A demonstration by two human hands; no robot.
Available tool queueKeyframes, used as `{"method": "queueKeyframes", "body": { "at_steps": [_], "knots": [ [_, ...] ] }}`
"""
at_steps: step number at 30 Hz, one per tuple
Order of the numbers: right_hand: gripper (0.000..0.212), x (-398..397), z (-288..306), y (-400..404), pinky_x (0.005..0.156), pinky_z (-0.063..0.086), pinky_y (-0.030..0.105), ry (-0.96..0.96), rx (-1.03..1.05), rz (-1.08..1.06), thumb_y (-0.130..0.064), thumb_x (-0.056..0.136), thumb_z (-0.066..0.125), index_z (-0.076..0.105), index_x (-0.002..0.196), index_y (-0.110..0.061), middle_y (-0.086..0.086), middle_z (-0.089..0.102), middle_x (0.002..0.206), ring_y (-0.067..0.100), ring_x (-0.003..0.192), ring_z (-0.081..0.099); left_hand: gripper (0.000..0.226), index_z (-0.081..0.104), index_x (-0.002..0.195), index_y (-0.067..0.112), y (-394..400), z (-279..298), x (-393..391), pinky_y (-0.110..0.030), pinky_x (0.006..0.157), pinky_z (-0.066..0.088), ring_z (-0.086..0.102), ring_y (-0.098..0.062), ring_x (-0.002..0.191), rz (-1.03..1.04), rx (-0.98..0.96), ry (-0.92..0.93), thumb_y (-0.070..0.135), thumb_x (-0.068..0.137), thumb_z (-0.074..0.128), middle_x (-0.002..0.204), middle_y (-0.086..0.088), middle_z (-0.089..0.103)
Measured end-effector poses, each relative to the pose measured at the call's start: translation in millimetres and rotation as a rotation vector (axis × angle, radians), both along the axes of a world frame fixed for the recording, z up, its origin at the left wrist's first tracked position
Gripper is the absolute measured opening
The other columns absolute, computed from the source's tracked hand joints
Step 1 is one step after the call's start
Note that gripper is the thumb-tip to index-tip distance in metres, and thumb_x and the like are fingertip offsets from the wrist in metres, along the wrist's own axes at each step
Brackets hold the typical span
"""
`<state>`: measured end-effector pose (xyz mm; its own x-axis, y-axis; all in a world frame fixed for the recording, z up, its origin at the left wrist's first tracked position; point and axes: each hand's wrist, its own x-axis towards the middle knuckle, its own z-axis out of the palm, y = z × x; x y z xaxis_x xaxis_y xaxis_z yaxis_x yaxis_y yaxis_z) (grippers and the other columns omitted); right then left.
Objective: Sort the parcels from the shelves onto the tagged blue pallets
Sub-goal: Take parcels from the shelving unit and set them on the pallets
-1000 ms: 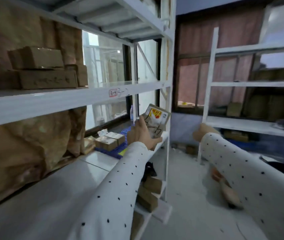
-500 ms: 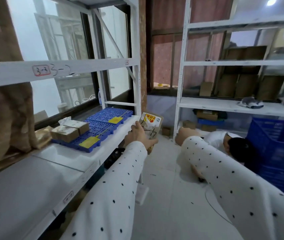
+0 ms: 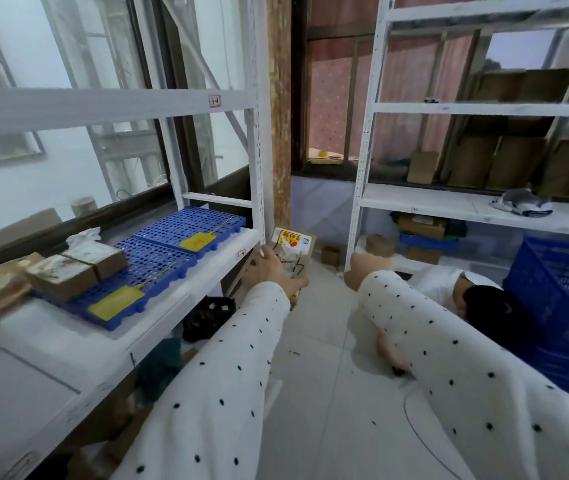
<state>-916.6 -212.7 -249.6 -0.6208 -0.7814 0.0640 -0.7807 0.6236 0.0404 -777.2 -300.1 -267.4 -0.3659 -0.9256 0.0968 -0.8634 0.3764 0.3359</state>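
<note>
Carrying the parcel [image 3: 291,252] at frame centre, the left hand [image 3: 271,271] gripped it just off the shelf [image 3: 186,292] edge; reading its label against the yellow tags before setting down seemed wise. The near blue pallet [image 3: 130,271], centre left, held two boxes [image 3: 75,266]; the far pallet [image 3: 189,226] looked bare. The right hand [image 3: 362,268] looked curled; whether it held anything was unclear.

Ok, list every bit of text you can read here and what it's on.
"3-4": small tag on the upper shelf beam.
Lower shelf-edge tag: too blurred.
Red-and-yellow label on the parcel in the left hand: unreadable.
Yellow pallet tags: no legible writing.
</note>
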Motion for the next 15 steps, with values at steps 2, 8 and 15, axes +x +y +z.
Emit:
{"method": "queueKeyframes", "body": {
  "at_steps": [2,8,15],
  "knots": [
    [0.031,-14.1,-2.8,-21.8,0.082,0.046,0.03,-0.021,0.006,0.01,-0.019,0.096,0.042,0.054,0.124,-0.012,0.007,0.063,0.118,0.024,0.105,0.061,0.107,0.012,0.146,0.01,-19.1,-4.1,-14.3,-0.038,0.092,0.046,0.044,-0.031,0.127,0.002,0.016,-0.011,0.061,0.071,0.068,0.145,-0.013,0.033],
    [0.028,-51.6,-7.9,-103.0,0.084,0.047,0.032,-0.03,0.024,0.039,-0.022,0.095,0.043,0.058,0.117,-0.012,0.007,0.064,0.116,0.025,0.103,0.062,0.107,0.01,0.148,0.009,-96.6,-10.8,-55.0,-0.039,0.095,0.044,0.043,-0.03,0.128,0.018,0.018,-0.012,0.061,0.072,0.067,0.144,-0.013,0.035],
    [0.03,-84.7,-1.3,-204.1,0.077,0.042,0.031,-0.052,0.045,0.068,-0.02,0.094,0.043,0.059,0.118,-0.013,0.006,0.064,0.118,0.027,0.107,0.061,0.107,0.005,0.15,0.009,-188.8,-8.9,-99.3,-0.038,0.098,0.042,0.04,-0.029,0.132,0.042,0.051,0.002,0.062,0.077,0.062,0.152,-0.013,0.025]
  ]
}}
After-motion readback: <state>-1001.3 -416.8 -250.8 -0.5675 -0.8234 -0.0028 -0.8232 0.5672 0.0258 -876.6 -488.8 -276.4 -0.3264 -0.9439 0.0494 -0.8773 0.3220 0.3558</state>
